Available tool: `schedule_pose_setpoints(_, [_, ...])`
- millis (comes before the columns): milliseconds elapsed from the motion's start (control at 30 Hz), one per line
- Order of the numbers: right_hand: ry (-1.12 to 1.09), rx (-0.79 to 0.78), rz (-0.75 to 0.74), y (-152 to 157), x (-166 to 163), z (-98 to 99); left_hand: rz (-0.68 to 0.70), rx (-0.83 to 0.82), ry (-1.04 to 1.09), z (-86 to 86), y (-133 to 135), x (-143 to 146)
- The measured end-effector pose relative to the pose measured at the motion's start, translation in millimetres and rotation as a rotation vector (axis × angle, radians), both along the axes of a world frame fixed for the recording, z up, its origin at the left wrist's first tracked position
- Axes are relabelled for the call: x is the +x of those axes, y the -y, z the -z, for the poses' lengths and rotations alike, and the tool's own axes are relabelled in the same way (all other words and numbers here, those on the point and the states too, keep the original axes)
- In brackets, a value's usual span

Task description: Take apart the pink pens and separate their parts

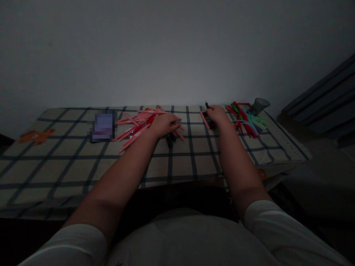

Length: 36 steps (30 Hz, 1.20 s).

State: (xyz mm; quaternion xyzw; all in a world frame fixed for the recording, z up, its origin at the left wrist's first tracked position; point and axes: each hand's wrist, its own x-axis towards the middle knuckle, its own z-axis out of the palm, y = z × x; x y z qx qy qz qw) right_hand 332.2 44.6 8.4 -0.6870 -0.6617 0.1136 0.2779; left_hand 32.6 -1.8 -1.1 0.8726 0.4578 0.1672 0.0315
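Observation:
My left hand (165,125) lies over the right end of a loose pile of pink pens (133,129). Its fingers curl downward, and what they hold, if anything, is hidden. Dark pens (169,141) poke out below that palm, partly covered. To the right, my right hand (217,113) has closed fingers around a black pen (206,105), whose end sticks up past the fingertips. Just under this hand lie several black pens (211,123), partly covered by it, with a pink pen (204,120) along their left side.
Red, green, blue and purple strips or pens (246,122) are heaped at the right, beside a dark mesh cup (260,105). A blurred, bluish flat item (103,126) sits at the left on the checked tablecloth (105,166). Behind the table stands a wall (177,55).

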Motion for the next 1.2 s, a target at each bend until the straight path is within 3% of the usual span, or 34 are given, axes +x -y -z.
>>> schedule_pose_setpoints(300, [0.069,-0.064,0.08,-2.0,3.8,7.8,-0.038,0.023,0.035,4.2,-3.7,-1.0])
schedule_pose_setpoints(500, [0.139,-0.137,0.066,-1.0,2.3,5.7,-0.079,0.006,-0.009,-2.4,1.7,1.2])
schedule_pose_setpoints(933, [0.135,-0.137,0.08,1.8,0.4,3.5,-0.086,0.016,0.012,2.5,-2.2,0.2])
schedule_pose_setpoints(1200, [0.129,0.038,0.054,10.4,-15.3,-1.3,-0.159,0.018,0.006,-8.2,5.1,2.3])
